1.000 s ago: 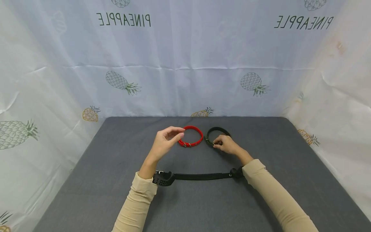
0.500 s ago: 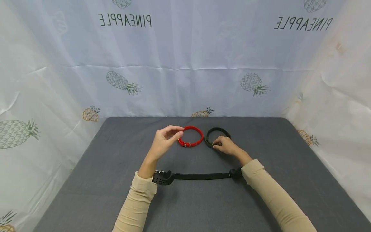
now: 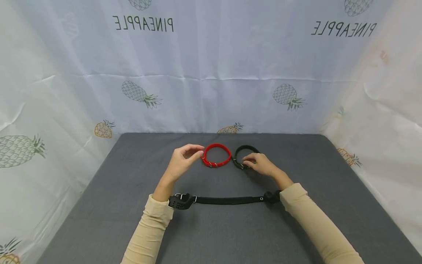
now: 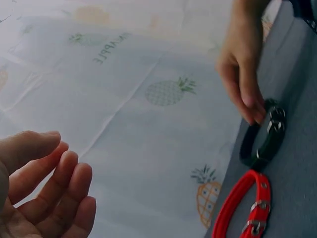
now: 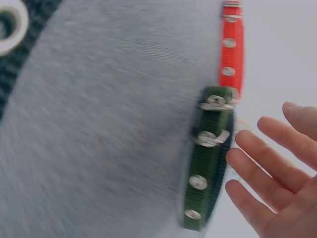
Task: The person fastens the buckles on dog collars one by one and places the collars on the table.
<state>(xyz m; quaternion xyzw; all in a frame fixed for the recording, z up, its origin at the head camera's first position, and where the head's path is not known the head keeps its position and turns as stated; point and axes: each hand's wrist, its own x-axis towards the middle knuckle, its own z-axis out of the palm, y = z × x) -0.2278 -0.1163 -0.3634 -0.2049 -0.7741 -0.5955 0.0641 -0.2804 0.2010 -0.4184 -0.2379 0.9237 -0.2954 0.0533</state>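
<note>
A red collar (image 3: 217,164) with metal buckles lies in a ring at the back middle of the table. To its right, close beside it, is a dark green collar (image 3: 238,163), also ringed. The left hand (image 3: 180,160) hovers just left of the red collar, thumb and fingers apart, holding nothing. Over the green collar's right side is the right hand (image 3: 260,163); in the right wrist view its fingers (image 5: 267,173) are spread beside the green collar (image 5: 203,163), with nothing gripped. The left wrist view shows the red collar (image 4: 258,213) nearer than the green one (image 4: 270,144).
A long black strap (image 3: 227,200) stretches between the two wrists, above the front part of the grey table (image 3: 211,234). A white curtain (image 3: 211,102) with pineapple prints stands behind the table and along both sides.
The right hand has let go of the green collar and its fingers have parted. The left hand has drawn slightly left, away from the red collar. Both collars stay in place.
</note>
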